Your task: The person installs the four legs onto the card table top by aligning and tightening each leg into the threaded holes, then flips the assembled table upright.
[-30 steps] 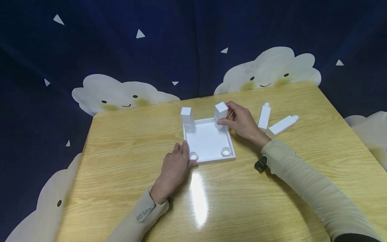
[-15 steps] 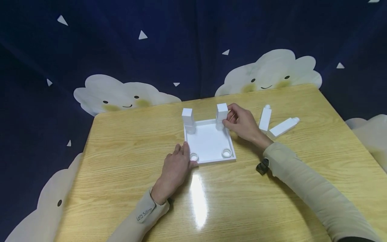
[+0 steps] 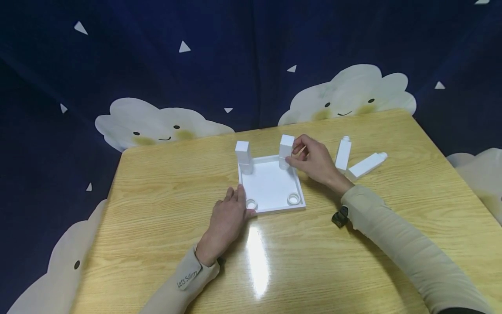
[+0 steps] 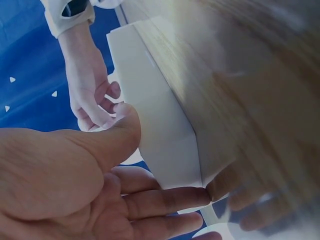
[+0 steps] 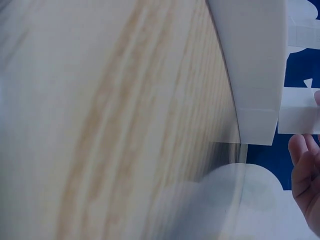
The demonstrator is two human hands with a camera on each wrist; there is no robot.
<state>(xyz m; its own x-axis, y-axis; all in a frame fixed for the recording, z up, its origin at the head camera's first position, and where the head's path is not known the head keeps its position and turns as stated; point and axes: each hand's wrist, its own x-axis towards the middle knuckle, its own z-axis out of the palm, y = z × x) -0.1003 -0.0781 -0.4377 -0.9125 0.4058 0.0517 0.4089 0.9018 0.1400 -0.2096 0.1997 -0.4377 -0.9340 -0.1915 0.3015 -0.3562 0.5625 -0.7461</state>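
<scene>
A: Bracing the white tray [image 3: 270,183] at its near-left corner, left hand [image 3: 227,218] lies flat, fingers straight against the rim.

B: Right hand [image 3: 315,161] pinches the white block [image 3: 286,147] upright in the tray's far-right corner socket. Two more blocks [image 3: 354,159] lie on the table, right.

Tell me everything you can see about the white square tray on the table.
The white square tray looks like smooth matte plastic, with a low raised rim and a flat floor. It lies flat on the wooden table. Each corner has a round socket: the two near ones are empty, the two far ones hold upright white blocks. The left hand touches its near left corner, fingers along the edge. The right hand pinches the far right block, standing in its socket.
</scene>
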